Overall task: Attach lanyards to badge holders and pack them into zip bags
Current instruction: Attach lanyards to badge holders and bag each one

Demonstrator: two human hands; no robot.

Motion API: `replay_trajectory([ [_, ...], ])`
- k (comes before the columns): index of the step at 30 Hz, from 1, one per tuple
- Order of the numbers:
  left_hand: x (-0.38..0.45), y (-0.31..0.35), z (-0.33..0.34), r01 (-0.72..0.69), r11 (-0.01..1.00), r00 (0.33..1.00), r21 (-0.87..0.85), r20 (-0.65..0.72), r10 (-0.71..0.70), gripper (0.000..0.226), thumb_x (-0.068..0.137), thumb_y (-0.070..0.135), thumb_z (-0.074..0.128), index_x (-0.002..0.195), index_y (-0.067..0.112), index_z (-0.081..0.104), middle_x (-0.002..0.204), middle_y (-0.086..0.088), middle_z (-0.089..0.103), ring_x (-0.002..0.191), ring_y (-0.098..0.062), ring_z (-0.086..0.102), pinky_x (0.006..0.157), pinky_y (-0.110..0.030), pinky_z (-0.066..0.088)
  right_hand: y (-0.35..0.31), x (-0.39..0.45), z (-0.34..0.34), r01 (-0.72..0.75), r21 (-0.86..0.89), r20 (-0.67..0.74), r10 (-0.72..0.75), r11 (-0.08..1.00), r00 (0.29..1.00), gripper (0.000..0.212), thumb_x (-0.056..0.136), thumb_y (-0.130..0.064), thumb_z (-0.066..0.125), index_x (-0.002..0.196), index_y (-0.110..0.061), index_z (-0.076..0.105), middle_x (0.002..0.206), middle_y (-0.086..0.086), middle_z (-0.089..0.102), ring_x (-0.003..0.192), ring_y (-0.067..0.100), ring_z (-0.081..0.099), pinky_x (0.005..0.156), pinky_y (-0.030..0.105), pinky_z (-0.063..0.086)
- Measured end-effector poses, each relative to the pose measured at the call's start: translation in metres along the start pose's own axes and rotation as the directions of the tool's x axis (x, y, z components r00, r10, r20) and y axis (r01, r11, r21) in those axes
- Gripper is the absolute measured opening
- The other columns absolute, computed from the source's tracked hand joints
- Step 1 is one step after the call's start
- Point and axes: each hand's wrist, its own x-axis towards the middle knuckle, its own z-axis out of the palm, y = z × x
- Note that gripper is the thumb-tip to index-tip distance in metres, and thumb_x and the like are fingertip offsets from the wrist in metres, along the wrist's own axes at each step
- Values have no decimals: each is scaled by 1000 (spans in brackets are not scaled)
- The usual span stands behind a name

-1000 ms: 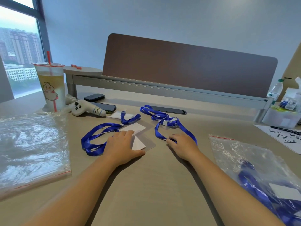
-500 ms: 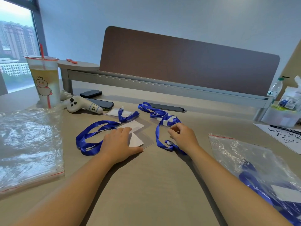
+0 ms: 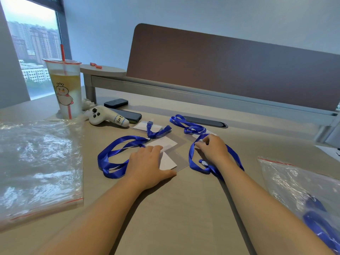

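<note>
The right hand [image 3: 213, 149] has crept forward from the counter [image 3: 184, 208] to pinch the right lanyard [image 3: 192, 157] near its clip, while the left hand [image 3: 147, 162] lies flat, pinning the badge holder [image 3: 168, 161]; best keep that holder pressed still and draw the clip toward its slot.

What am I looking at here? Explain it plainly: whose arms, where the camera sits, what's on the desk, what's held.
No machine: a person wears a camera on the head, looking down at their own arms. The left hand lies flat on a clear badge holder beside a blue lanyard. The right hand curls its fingers at a second lanyard; whether it pinches it is unclear. An empty zip bag lies left; another bag, right, holds lanyards. A cup stands behind.
</note>
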Motion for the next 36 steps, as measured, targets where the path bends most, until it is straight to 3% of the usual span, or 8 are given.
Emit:
replay_trajectory([
  [3,0,0,0,6,1000,1000,-2,1,-6,84,75,64,53,142,23,22,147,0,34,133,-19,34,107,-35,33,0,-4,-1,0,-46,28,1,999,1000,20,86,-20,55,71,-8,60,65,6,57,57,13,46,52,20,36],
  [7,0,0,0,4,1000,1000,-4,3,-4,84,76,64,53,142,23,22,147,0,34,134,-19,34,108,-36,33,2,-12,-9,20,-72,19,-18,997,1000,16,87,-13,55,100,-6,61,101,12,65,80,17,53,68,24,40],
  [12,-1,0,0,-2,1000,1000,-6,2,2,83,76,64,53,142,23,23,147,-1,35,133,-19,35,107,-36,33,3,-21,-23,65,-156,81,-53,986,995,24,87,-14,57,108,-3,62,111,15,64,102,25,59,86,29,45],
  [16,-1,-1,0,0,1000,1000,-3,6,0,84,75,64,53,142,23,22,147,-1,35,134,-19,35,108,-37,33,4,-26,-30,107,-226,128,-80,968,989,24,89,-14,53,107,-4,66,109,15,64,100,25,59,82,25,43],
  [22,-2,0,-1,-3,1000,1000,4,6,3,84,76,64,52,142,22,23,147,-1,34,133,-19,35,107,-36,34,4,-31,-36,96,-233,100,-74,968,992,27,92,-14,46,96,1,67,103,19,65,86,26,57,73,30,41],
  [26,-3,2,-2,-2,1000,1000,-3,-1,2,87,74,64,55,142,22,22,148,-2,32,135,-20,33,108,-36,33,5,-39,-41,95,-131,76,-86,987,993,18,91,-9,46,95,-2,62,98,15,63,85,22,56,73,29,43],
  [30,-5,5,-8,13,999,1000,-46,-27,-14,94,70,63,60,143,21,19,150,-2,29,137,-22,28,109,-38,32,1,-51,-51,143,-28,-4,-143,989,990,18,92,-10,45,97,-1,60,95,2,46,84,13,44,74,23,35],
  [36,-12,8,-23,68,987,990,-146,-109,-84,90,70,54,66,141,17,26,142,-5,40,130,-22,38,102,-36,40,-19,-76,-67,198,279,-115,-172,940,978,8,94,-15,44,92,-11,51,88,1,54,82,14,50,66,21,41],
])
